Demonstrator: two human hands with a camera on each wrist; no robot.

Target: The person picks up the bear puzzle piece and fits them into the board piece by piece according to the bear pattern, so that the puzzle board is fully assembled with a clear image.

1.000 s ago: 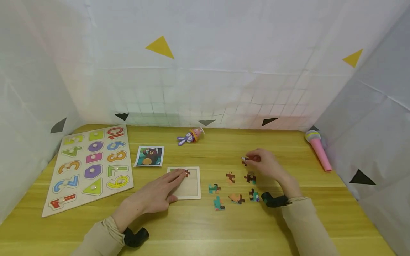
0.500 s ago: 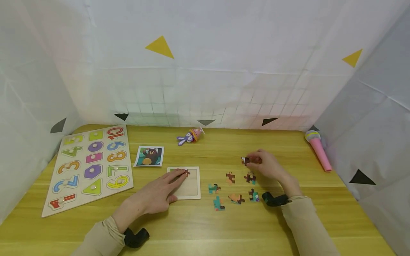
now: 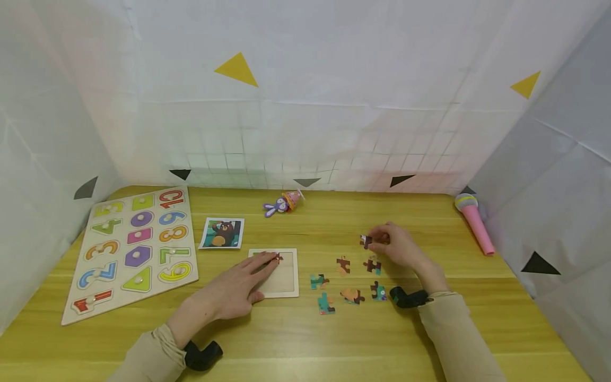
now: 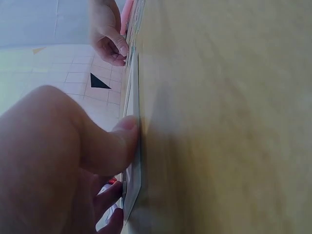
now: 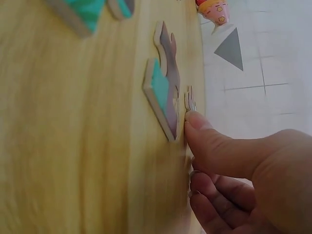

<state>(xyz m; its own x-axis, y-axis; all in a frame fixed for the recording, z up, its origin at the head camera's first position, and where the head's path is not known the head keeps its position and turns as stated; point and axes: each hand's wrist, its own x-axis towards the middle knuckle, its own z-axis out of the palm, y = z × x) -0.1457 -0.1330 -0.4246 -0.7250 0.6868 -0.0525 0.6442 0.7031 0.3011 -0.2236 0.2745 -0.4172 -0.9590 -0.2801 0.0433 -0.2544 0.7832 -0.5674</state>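
Observation:
My left hand (image 3: 234, 289) lies over the left part of a square wooden puzzle tray (image 3: 295, 273). Its fingers stretch across the tray's top, and the thumb (image 4: 109, 146) touches the tray's edge in the left wrist view. Some coloured puzzle is visible by the fingertips; the rest there is hidden. At the right, my right hand (image 3: 398, 246) pinches a small brown and white jigsaw piece (image 3: 365, 241) between thumb and fingers, low over the table. Nearest to it lies a dark brown piece with a teal corner (image 5: 161, 95).
Several loose jigsaw pieces, among them a teal one (image 3: 326, 304) and an orange one (image 3: 352, 296), lie right of the tray. Around them are a bear picture card (image 3: 222, 233), a number board (image 3: 136, 254), a rabbit figure (image 3: 282, 203) and a pink toy microphone (image 3: 477, 228).
The jigsaw piece at my right fingertips has shifted and turned very slightly. My left hand and the tray stay in place.

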